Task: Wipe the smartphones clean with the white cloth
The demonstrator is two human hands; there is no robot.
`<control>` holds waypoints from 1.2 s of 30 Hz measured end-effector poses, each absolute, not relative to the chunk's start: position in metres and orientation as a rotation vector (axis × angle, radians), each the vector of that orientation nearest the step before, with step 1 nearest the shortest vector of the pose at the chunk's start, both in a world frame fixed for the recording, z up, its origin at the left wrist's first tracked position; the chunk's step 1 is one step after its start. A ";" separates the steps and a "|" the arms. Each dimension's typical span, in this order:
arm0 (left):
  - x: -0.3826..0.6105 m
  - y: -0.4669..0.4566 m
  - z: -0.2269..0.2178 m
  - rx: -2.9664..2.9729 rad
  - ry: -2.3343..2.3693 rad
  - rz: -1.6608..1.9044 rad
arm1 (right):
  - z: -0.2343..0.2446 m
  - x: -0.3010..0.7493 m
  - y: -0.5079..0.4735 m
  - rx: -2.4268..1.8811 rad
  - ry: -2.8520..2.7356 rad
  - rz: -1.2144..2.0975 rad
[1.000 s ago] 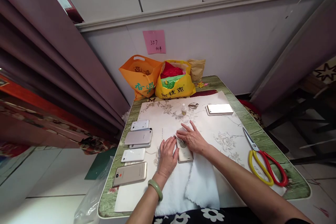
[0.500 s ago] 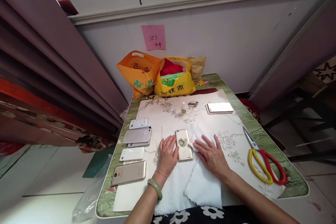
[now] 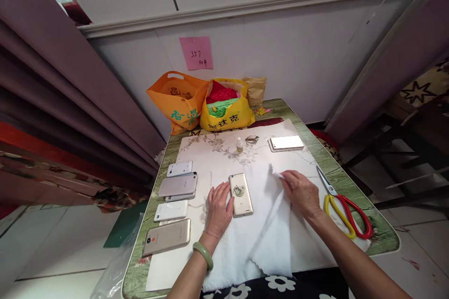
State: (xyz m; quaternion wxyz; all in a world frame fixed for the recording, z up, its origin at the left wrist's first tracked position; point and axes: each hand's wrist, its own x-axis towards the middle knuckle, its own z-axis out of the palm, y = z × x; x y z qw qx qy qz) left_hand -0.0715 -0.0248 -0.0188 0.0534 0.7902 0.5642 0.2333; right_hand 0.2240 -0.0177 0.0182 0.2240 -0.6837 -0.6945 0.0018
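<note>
At the middle of the table (image 3: 384, 242), on a white cloth (image 3: 233, 254), we see the gold smartphone (image 3: 244, 205) lying back up, with a round fitting (image 3: 239, 191) on its back. The left hand (image 3: 219, 209), a green bangle (image 3: 203, 256) at its wrist, rests palm down along the phone's left side, fingers slightly bent and gripping nothing. The right hand (image 3: 302, 192) pinches a raised edge of the cloth narrowly between thumb and fingers, and we find the loose fold standing between that hand and the phone. Just beside the right forearm lie the scissors (image 3: 339, 208), crowding that side. At the left we count a column of phones: a white phone (image 3: 180, 168), a silver phone (image 3: 178, 185) stacked on another, a second white phone (image 3: 171, 210) and a larger gold phone (image 3: 167, 237). Farther back we see a small bottle (image 3: 239, 145), a small pile of phones (image 3: 286, 143), an orange bag (image 3: 178, 98), a yellow bag (image 3: 228, 119) and a tan packet (image 3: 256, 91), all apart from both hands
</note>
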 end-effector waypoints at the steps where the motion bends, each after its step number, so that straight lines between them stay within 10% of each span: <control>1: -0.071 -0.025 -0.019 2.404 1.714 0.706 | 0.017 0.215 -0.022 -1.810 -2.008 0.042; 21: -0.078 -0.023 -0.022 2.376 1.709 0.801 | 0.045 0.090 0.016 -1.775 -1.820 1.072; 36: -0.081 -0.018 -0.033 2.396 1.701 0.860 | 0.053 0.243 0.053 -1.345 -0.454 1.242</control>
